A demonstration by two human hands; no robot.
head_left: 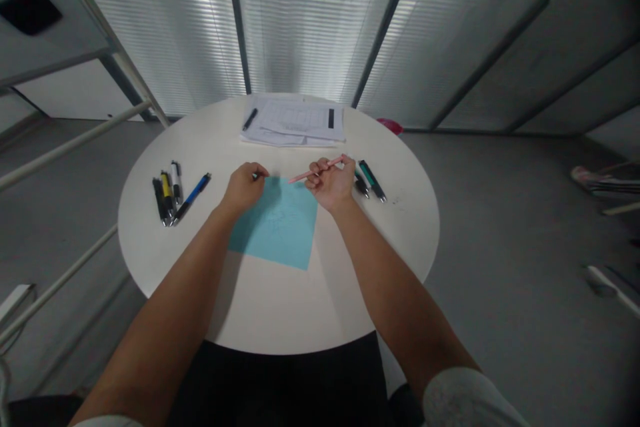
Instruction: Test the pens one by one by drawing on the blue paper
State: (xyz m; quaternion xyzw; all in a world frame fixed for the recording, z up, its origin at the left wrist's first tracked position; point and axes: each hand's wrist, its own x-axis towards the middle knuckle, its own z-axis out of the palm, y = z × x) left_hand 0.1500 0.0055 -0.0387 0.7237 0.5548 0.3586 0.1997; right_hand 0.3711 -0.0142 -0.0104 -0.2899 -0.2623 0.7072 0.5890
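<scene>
A light-blue sheet of paper (275, 227) with faint lines drawn on it lies on the round white table (295, 320). My right hand (336, 185) is turned partly palm up above the sheet's far right corner, its fingers closed around a pink pen (300, 177). The pen's tip points left over the paper's far edge. At the sheet's far left corner is my left hand (245, 188), thumb and fingers drawn together. A small dark bit shows at its fingertips, too small to name.
Several pens, with a blue pen (193, 199) and a yellow pen (167, 190) among them, lie on the left. A green-and-black pen (373, 181) rests beside my right hand. Stacked printed papers (295, 121) carry a black pen (250, 119) at the back. White rails (75, 147) stand left.
</scene>
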